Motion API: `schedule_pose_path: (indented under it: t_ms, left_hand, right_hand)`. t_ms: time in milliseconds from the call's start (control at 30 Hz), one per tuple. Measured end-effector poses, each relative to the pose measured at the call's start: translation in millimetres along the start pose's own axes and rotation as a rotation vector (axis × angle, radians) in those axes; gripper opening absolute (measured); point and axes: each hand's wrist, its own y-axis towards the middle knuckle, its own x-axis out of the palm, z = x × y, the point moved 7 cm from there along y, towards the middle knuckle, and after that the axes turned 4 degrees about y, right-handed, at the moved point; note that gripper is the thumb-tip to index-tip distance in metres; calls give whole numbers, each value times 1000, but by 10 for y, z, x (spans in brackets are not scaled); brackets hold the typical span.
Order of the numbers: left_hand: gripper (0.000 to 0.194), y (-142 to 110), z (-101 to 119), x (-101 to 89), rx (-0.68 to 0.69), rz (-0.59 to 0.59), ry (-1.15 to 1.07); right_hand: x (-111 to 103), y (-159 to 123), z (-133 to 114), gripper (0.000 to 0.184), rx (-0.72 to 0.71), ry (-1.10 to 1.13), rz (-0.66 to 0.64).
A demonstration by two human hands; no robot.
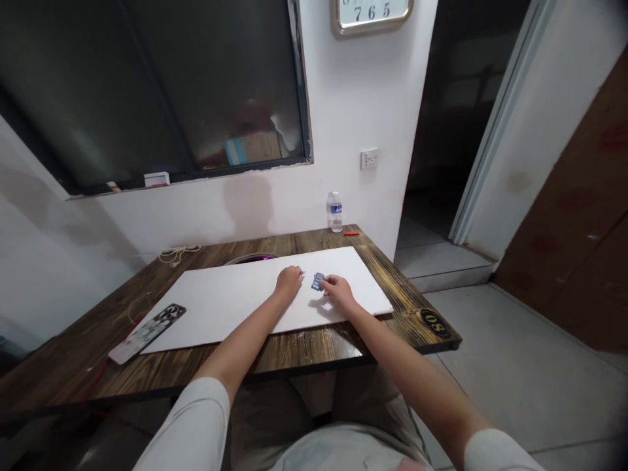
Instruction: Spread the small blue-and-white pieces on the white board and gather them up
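Observation:
My right hand (338,291) is closed in a pinch on a small blue-and-white patterned piece (317,281), held just over the white board (226,294). What kind of piece it is does not show clearly. To its left, my left hand (288,281) is closed above the same board, its fingers pressed together. A tiny pale tip juts from those fingers, too small to name. The two hands are a short way apart and do not touch.
A long patterned case (147,333) lies across the board's left end. Behind the board are a round dark object (252,258), a clear bottle (336,212), a red pen-like item (352,233) and a white cable (179,252). The wooden table (314,347) ends close to my body.

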Motion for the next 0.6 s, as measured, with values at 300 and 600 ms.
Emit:
schedule_pose_path:
  t_ms: [300, 600]
  left_hand:
    - [19, -216, -109, 97, -270, 26, -929]
    - [42, -436, 61, 274, -237, -36, -1150]
  right_hand:
    - [-45, -23, -3, 28, 13, -58, 58]
    - [7, -11, 48, 29, 20, -27, -24]
